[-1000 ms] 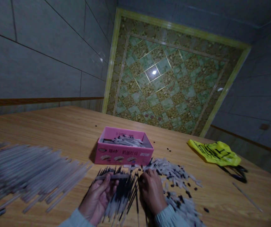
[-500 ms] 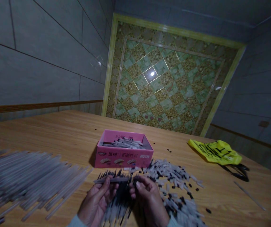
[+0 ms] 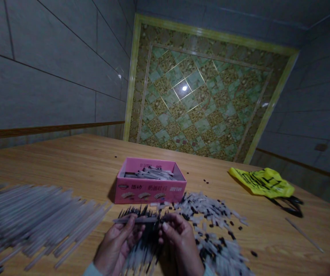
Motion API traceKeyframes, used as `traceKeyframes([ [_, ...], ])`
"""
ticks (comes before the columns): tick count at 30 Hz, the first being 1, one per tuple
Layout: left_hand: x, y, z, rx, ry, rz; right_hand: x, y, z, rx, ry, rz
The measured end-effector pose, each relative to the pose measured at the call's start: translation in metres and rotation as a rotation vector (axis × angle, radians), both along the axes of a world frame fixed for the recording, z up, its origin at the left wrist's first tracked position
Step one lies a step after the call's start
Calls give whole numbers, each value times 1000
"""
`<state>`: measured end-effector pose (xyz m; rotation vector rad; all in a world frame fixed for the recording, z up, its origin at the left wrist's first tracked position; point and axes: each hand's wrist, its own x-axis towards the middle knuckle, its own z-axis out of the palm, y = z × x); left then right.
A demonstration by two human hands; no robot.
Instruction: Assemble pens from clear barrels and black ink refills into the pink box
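Note:
My left hand (image 3: 120,239) is closed around a slim translucent tube (image 3: 142,220) that looks like a pen barrel, held level with thumb on top. At the tube's right end, my right hand (image 3: 180,239) pinches a small dark piece (image 3: 162,218); its exact kind is too small to make out. Beneath and between my hands lies a heap of thin dark-tipped sticks (image 3: 137,260) like pen refills, partly hidden by the fingers. Beyond them stands a pink open box (image 3: 150,191) with several finished-looking grey sticks (image 3: 156,173) inside.
Many translucent tubes (image 3: 38,214) lie in a pile at left. Small clear caps and black plugs (image 3: 208,209) are scattered at right. A yellow plastic bag (image 3: 263,182) with a black strap (image 3: 288,207) and one thin stick (image 3: 304,234) lie farther right on the wooden table (image 3: 81,153).
Both hands stay almost in place, with the tube still held level between them. The view has shifted very slightly.

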<state>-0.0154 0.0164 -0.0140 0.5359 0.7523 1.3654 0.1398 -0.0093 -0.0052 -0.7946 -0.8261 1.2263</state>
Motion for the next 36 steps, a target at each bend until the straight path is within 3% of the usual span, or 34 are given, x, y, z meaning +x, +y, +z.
traceKeyframes([
  [11, 0, -1, 0, 18, 47, -4, 7, 3, -7, 125, -324, -73],
  [20, 0, -1, 3, 38, 86, -6, 5, -1, 1, 121, -479, -158],
  [30, -1, -3, 7, 70, 91, -45, 4, -2, -2, 136, -468, -145],
  [36, 1, -6, 9, 106, 130, -73, 5, -2, -8, 105, -604, -96],
])
